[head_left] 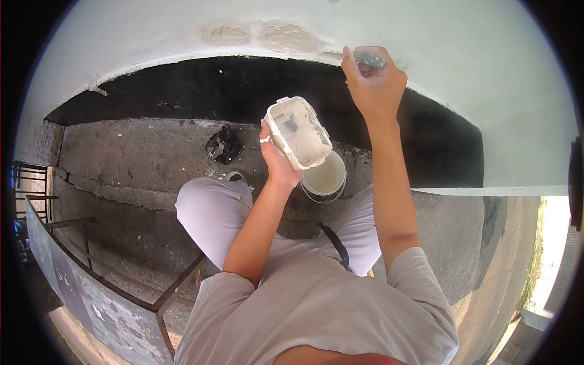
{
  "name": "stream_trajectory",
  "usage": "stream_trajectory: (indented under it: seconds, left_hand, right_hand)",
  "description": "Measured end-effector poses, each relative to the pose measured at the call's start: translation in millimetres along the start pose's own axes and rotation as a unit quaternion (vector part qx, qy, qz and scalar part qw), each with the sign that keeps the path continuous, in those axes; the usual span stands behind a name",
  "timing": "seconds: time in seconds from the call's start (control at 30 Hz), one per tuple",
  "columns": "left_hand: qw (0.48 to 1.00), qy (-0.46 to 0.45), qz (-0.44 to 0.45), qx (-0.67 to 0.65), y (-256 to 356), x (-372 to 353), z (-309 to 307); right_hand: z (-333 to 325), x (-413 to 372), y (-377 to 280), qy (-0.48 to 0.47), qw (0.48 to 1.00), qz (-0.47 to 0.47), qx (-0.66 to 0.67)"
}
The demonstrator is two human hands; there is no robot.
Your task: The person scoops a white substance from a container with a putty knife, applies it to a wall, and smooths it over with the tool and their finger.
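Observation:
My left hand [278, 161] holds a white rectangular tub [299, 132] from its left side and underneath. The tub's open top faces the camera, and pale paste coats its inner walls. Up at the pale wall [438, 67], my right hand [376, 85] is closed round a grey handle [370, 59]; the tool's working end is hard to make out. Left of that hand, two patches of beige paste [291, 38] sit on the wall, just above its black lower band [182, 91].
A round white bucket [324, 176] stands on the floor below the tub. A crumpled black bag [222, 145] lies on the rough concrete [146, 152]. At lower left is a metal frame with a grey panel [97, 304]. Bars [30, 182] show at far left.

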State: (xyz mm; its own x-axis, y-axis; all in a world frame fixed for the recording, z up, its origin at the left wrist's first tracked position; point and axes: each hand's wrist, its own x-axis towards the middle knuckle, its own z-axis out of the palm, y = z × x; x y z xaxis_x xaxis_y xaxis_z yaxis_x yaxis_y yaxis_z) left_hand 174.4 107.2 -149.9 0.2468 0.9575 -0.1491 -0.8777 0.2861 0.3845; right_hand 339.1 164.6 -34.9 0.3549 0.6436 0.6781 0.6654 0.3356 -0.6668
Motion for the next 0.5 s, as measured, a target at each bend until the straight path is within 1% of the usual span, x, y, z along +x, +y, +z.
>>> stream_trajectory:
  seconds: [0.07,0.13,0.2,0.27,0.33,0.4,0.43,0.47,0.5]
  left_hand:
    - [1.000,0.027,0.013,-0.004,0,-1,-2]
    - [0.999,0.042,0.031,0.000,4,-6,3]
    - [0.998,0.047,0.049,-0.001,5,-7,1]
    - [0.997,0.041,0.063,-0.012,3,-6,-1]
    - [0.997,0.011,0.078,-0.019,2,-4,-6]
    - [0.996,-0.035,0.079,-0.035,2,-3,-8]
    - [0.992,-0.091,0.071,-0.056,2,-4,-8]
    - [0.991,-0.092,0.082,-0.045,1,-4,-8]
    - [0.991,-0.095,0.093,-0.033,-1,-4,-7]
  right_hand:
    - [-16,-16,-6,0.034,0.998,-0.019,0.048]
    - [-43,-40,-26,0.018,0.978,0.079,0.193]
    - [-66,-72,-34,-0.012,0.960,0.089,0.265]
    - [-82,-109,-28,-0.066,0.966,0.043,0.244]
    - [-91,-138,-21,-0.114,0.977,0.002,0.181]
    - [-92,-159,-21,-0.129,0.968,0.070,0.204]
    - [-90,-166,-22,-0.136,0.959,0.101,0.227]
    - [-88,-170,-23,-0.140,0.949,0.131,0.251]
    - [-86,-172,-24,-0.144,0.941,0.141,0.272]
